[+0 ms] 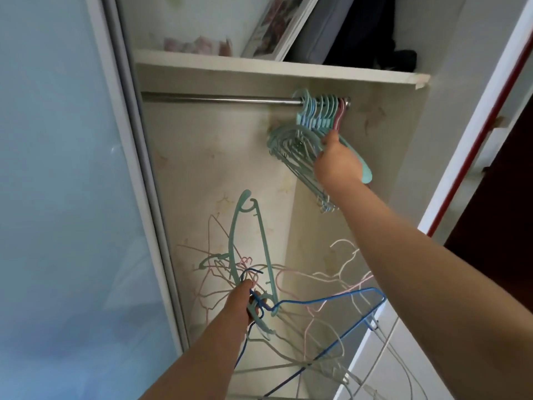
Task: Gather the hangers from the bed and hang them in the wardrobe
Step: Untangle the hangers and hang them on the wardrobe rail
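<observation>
Hanging is under way: the right hand (336, 160) presses, fingers hidden, on hung hangers (305, 140) along the rail (219, 99). The left hand (245, 298) holds a tangled bunch (288, 284) in a closed grip; next, free one.

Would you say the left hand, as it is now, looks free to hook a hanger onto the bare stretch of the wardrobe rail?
Probably not yet: the left hand grips a tangled bunch of hangers well below the rail, though nothing blocks that stretch.

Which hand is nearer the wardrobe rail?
Right. The right hand touches hung hangers just below the rail; the left hand grips a hanger bundle far below.
</observation>
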